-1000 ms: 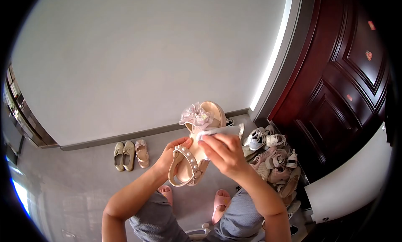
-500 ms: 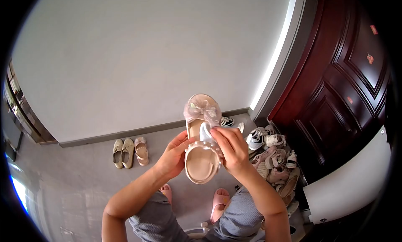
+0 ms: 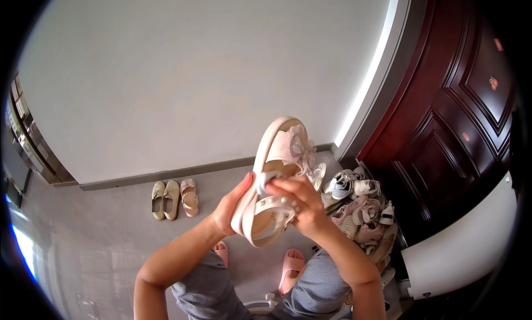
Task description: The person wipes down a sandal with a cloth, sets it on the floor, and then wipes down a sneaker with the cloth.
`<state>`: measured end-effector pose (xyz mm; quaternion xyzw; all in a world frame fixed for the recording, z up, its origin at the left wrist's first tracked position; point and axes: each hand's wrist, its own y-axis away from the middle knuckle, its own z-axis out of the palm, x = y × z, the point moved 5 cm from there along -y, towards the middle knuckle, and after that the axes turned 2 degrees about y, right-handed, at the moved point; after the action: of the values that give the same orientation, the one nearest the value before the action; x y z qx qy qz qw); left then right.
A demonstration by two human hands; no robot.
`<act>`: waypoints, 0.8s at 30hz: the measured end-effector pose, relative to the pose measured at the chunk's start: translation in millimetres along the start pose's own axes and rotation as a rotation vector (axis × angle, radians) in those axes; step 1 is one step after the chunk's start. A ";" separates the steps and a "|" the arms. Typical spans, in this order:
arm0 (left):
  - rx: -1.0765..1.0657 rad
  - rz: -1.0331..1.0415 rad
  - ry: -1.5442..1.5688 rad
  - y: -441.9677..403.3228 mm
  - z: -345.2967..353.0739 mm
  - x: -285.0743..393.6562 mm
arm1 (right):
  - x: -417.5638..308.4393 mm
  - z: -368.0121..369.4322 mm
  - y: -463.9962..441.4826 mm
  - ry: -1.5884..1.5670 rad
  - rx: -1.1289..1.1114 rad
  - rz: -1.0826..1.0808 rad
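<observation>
A pale pink child's sandal point(image 3: 281, 145) is held up in front of me, turned so its left side and thick sole edge show. It has a sheer bow point(image 3: 300, 147) over the toe and a beaded ankle strap point(image 3: 280, 202). My left hand point(image 3: 228, 209) is closed round the side of the sole, thumb up along the edge. My right hand point(image 3: 306, 203) has its fingers bent over the sandal's middle, pinching a small white cloth point(image 3: 267, 181) against the inner side. Most of the cloth is hidden under the fingers.
Beige shoes point(image 3: 165, 200) and another small pink sandal point(image 3: 189, 198) stand on the grey floor by the wall. At the right, a pile of shoes point(image 3: 368, 214) lies beside the dark red door point(image 3: 438, 148) and a white curved panel point(image 3: 460, 248). My feet wear pink slippers point(image 3: 292, 264).
The sandal has rolled from facing me sole-down to showing its left side, its toe tipping right. My right fingers have moved with the white cloth towards the inner left edge.
</observation>
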<state>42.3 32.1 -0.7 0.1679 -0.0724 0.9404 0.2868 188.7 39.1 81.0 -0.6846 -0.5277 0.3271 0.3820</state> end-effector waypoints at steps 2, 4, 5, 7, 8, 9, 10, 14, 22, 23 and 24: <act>-0.109 -0.042 0.125 0.7 1.6 0.3 | -1.1 2.4 -1.1 -0.031 -0.041 -0.039; 0.113 0.036 -0.133 0.9 3.7 0.9 | 2.1 0.5 -2.8 0.144 0.048 -0.143; 0.114 0.034 -0.129 -0.9 9.9 -2.2 | 5.9 -7.4 -3.1 0.217 0.041 -0.035; 0.208 0.136 -0.321 -5.0 17.0 -1.2 | 9.1 -12.6 -8.6 0.251 0.012 0.052; 0.225 0.141 -0.304 -5.2 17.4 -1.4 | 9.9 -9.2 -5.7 0.206 0.015 0.030; 0.224 0.142 -0.306 -4.3 12.3 1.8 | 9.0 -5.9 -4.2 0.159 0.019 0.009; 0.154 0.098 -0.251 -3.3 5.4 4.7 | 5.5 -3.3 -3.7 0.093 -0.028 -0.029; 0.189 0.154 -0.253 -5.2 9.8 5.2 | 1.1 -0.2 -4.5 0.037 -0.086 -0.121; 0.132 0.192 -0.324 -8.3 11.1 10.9 | 1.7 -2.4 -10.3 0.094 -0.063 0.032; 0.141 0.196 -0.277 -8.9 7.7 12.1 | 1.2 -1.0 -11.3 0.017 -0.114 0.025; 0.131 0.213 -0.253 -9.3 5.7 12.9 | 1.6 -1.5 -11.8 -0.031 -0.148 0.048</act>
<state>39.0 45.1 9.6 0.2948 -0.0638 0.9395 0.1624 184.7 42.2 91.9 -0.7182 -0.5398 0.3068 0.3144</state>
